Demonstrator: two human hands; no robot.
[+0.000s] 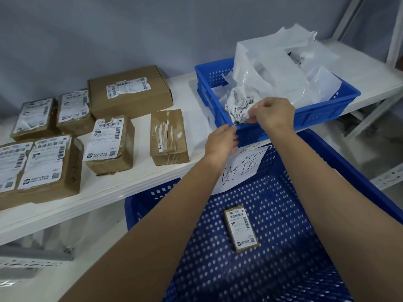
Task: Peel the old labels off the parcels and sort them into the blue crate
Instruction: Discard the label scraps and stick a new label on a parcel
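Grey wall and a white metal shelf [139, 177] frame the workspace, with a large blue perforated crate [283, 236] nearest the camera, below the shelf's front edge. On the crate's floor lies one small brown parcel [241, 227], label side up. A white paper sign [239, 168] with handwritten characters hangs on the crate's far wall.

Both bare forearms reach over this crate. The left hand [221, 142] hovers at the near rim of a smaller blue basket [305, 114] on the shelf, its fingers held together and lightly curled, touching the rim; whether it grips anything I cannot tell. The right hand [275, 114] is above that rim, thumb and fingertips pinching a crumpled peeled label [238, 107] that sits in the near part of the basket. Behind the label, white plastic mailer bags [281, 64] pile up above the basket's sides.

To the left on the shelf stands a parcel with its label torn off [169, 137], white scraps left on its tape. Beyond and left of it are several labelled cardboard boxes [109, 142], the largest flat box [129, 89] furthest back, near the wall.
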